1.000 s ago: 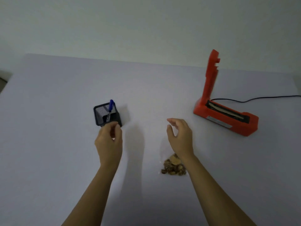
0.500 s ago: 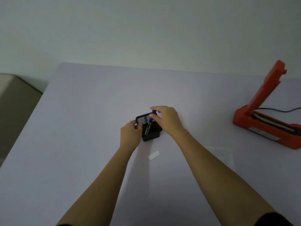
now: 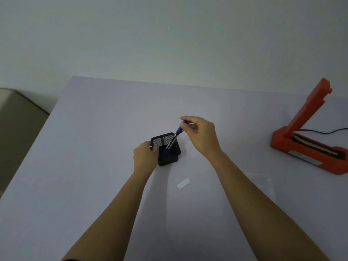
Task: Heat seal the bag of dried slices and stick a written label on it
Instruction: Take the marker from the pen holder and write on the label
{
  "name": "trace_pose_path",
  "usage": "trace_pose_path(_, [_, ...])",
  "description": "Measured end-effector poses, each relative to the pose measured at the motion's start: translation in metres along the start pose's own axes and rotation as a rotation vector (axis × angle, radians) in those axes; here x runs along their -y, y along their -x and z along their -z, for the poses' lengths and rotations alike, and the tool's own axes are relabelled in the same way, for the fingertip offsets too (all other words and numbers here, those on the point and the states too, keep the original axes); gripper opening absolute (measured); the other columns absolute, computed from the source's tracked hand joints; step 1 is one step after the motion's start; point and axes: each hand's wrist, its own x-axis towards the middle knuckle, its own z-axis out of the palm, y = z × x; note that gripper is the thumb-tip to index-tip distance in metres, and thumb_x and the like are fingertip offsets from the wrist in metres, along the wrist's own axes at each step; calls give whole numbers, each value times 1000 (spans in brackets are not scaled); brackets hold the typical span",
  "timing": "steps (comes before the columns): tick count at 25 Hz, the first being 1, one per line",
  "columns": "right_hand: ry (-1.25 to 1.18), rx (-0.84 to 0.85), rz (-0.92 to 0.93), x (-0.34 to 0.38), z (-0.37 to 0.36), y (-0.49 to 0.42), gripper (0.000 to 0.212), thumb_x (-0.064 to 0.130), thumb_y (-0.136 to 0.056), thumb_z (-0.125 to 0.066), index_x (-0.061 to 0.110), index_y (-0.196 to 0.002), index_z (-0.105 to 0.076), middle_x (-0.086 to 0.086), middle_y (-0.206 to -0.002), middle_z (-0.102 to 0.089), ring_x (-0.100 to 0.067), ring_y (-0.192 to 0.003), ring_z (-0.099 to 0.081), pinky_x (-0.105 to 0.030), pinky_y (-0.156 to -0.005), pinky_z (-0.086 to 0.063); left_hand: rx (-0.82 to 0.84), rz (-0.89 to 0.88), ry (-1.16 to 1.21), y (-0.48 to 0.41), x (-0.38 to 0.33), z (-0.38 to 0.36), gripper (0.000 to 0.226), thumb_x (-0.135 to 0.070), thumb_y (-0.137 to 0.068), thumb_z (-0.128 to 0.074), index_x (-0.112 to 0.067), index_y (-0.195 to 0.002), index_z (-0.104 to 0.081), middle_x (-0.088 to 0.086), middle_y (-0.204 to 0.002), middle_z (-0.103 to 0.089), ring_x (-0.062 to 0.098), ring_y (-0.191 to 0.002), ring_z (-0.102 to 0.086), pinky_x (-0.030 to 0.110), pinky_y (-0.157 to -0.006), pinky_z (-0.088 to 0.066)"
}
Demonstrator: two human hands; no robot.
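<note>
Status: label step in hand, judging by the layout. Nothing finished that I can confirm.

- Right hand point(image 3: 199, 134) pinches the top of the pen point(image 3: 176, 135) between thumb and fingertips. The pen is tilted up and right, its lower end inside the holder point(image 3: 169, 157).
- Left hand point(image 3: 145, 155) is curled round the holder's near-left corner, steadying it on the counter point(image 3: 94, 166).
- Label point(image 3: 183, 183): small white strip flat on the counter, just this side of the holder, between the forearms. It looks blank, but it's too small to be sure.
- Bag point(image 3: 263, 183): only a faint clear-film outline on the counter, right of the right forearm, between label and sealer. Slices not visible, so I can't tell whether it is sealed.
- Sealer point(image 3: 308, 147): far right, arm raised, cord point(image 3: 323, 131) running off right. No bag in it.

Containers: the mesh holder contains the pen and nothing else that I can see, though its bottom is partly hidden. Bag contents can't be seen.

Left, as I read it: pull the pen clear, write the label, stick it on the bag. Seal the bag too, if that isn't done yet.
</note>
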Motion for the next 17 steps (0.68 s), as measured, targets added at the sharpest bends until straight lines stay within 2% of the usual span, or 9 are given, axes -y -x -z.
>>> trace_pose_path(2, [-28, -40, 10, 7, 7, -1, 22, 13, -87, -64, 9, -107, -68, -4, -99, -70, -1, -78, -64, -7, -74, -48, 6, 14, 3, -1, 3, 4, 23, -14, -87, -44, 0, -87, -62, 13, -76, -64, 27, -65, -48, 29, -59, -38])
trace_pose_path(4, [-34, -63, 32, 15, 14, -1, 22, 13, -86, -64, 9, -108, -68, -2, -97, -70, 4, -78, -63, -6, -74, -47, -6, -3, -7, 4, -1, 10, 17, -17, -90, -45, -5, -91, -57, 11, -90, -64, 27, -76, -52, 29, -68, -39])
trace_pose_path(5, [-40, -75, 40, 20, 18, -1, 22, 13, -87, -64, 10, -108, -68, 0, -96, -69, 7, -78, -62, -6, -74, -47, -26, -36, 15, 9, -5, 15, 18, -19, -92, -45, -8, -101, -56, 10, -102, -62, 27, -86, -55, 28, -75, -41])
trace_pose_path(7, [-62, -114, 51, 32, 31, 0, 23, 13, -87, -63, 10, -110, -67, 5, -92, -67, 12, -78, -61, -5, -74, -46, -39, -133, 119, 23, -16, 29, 35, -23, -95, -45, -10, -126, -52, 5, -120, -59, 19, -104, -56, 22, -83, -40])
trace_pose_path(9, [-93, -158, 59, 42, 44, 0, 23, 13, -88, -62, 11, -111, -67, 7, -92, -66, 13, -78, -61, -4, -75, -45, 56, -239, 196, 40, -25, 42, 35, -30, -94, -49, -18, -127, -54, -4, -110, -62, 10, -100, -58, 13, -77, -39])
trace_pose_path(11, [-122, -176, 60, 52, 54, 2, 24, 13, -88, -61, 11, -112, -66, 8, -92, -66, 12, -80, -61, -5, -77, -45, 152, -334, 195, 54, -30, 46, 28, -33, -90, -57, -26, -117, -61, -10, -95, -66, 4, -86, -60, 10, -70, -41])
trace_pose_path(14, [-167, -196, 58, 64, 63, 9, 25, 14, -89, -61, 12, -113, -65, 13, -91, -66, 9, -83, -63, -8, -79, -47, 107, -391, 258, 62, -35, 45, 8, -26, -88, -61, -30, -94, -65, -5, -77, -69, 10, -72, -62, 16, -64, -46])
trace_pose_path(17, [-281, -246, -16, 73, 70, 20, 22, 29, -90, -58, 24, -112, -57, 7, -89, -65, -3, -78, -64, -15, -74, -52, 61, -536, 238, 78, -47, 44, 8, -20, -90, -59, -21, -88, -67, 0, -71, -67, 7, -66, -58, 10, -60, -45])
